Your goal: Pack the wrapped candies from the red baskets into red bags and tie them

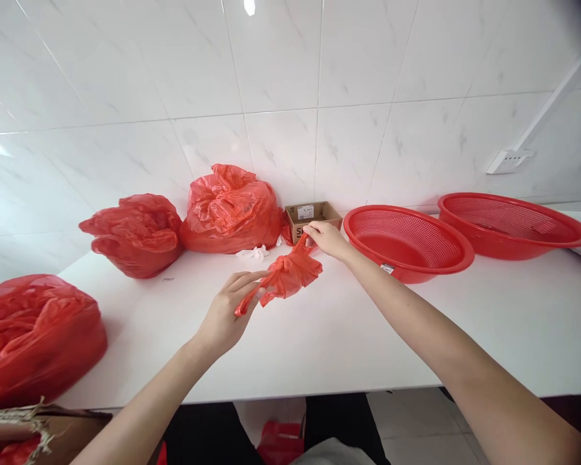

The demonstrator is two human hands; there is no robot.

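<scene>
A small red plastic bag (290,276) is held in the air above the white table (319,349), stretched between my two hands. My left hand (230,310) grips a twisted end at the bag's lower left, thumb below and fingers above. Pinched in my right hand (326,237) is the opposite upper corner. The middle of the bag is bunched; whether anything lies inside cannot be seen. Just behind my right hand stands a small open cardboard box (332,213).
Large full red bags (232,213) line the back and left of the table. Two red plastic baskets (409,268) stand to the right; the farther basket (503,248) holds something dark. A crumpled white scrap (254,253) lies mid-table. A torn cardboard carton (72,429) is at lower left.
</scene>
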